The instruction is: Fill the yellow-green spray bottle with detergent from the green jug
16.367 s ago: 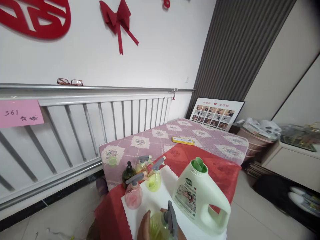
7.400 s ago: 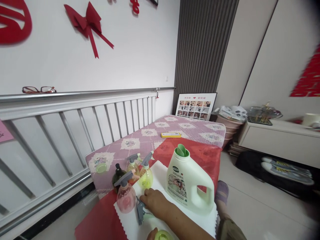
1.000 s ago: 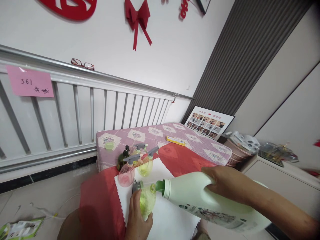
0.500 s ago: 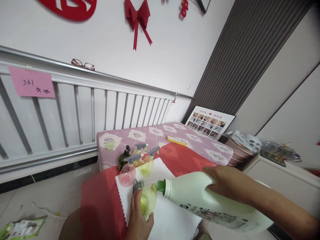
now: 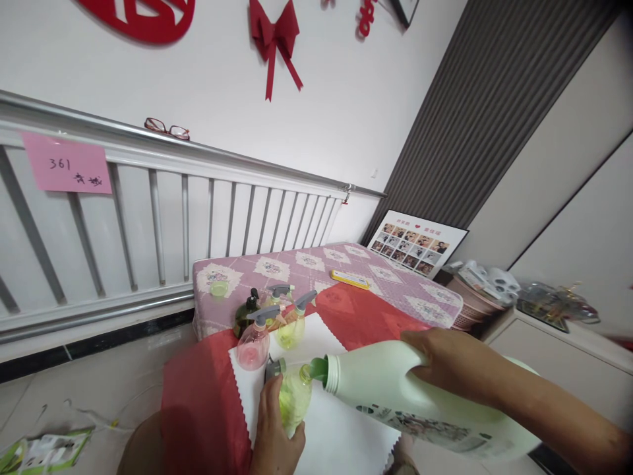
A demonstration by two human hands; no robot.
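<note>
My right hand (image 5: 452,366) grips the handle side of a large pale-green detergent jug (image 5: 390,396), tipped on its side with its green spout (image 5: 316,369) at the mouth of a small yellow-green bottle (image 5: 295,396). My left hand (image 5: 273,435) is wrapped round that small bottle and holds it upright on a white cloth (image 5: 336,429). A grey spray head (image 5: 271,367) lies just behind the small bottle.
A pink spray bottle (image 5: 252,343), a yellow one (image 5: 291,326), a third spray bottle (image 5: 277,303) and a dark green pump bottle (image 5: 246,313) stand behind. The low table has a red cloth (image 5: 198,402) over a pink one (image 5: 297,267). White railing to the left, cabinet and basket to the right.
Over the last second almost nothing has moved; the jug stays tipped at the small bottle. Earlier the jug stood upright and the spray head was taken off the small bottle.
</note>
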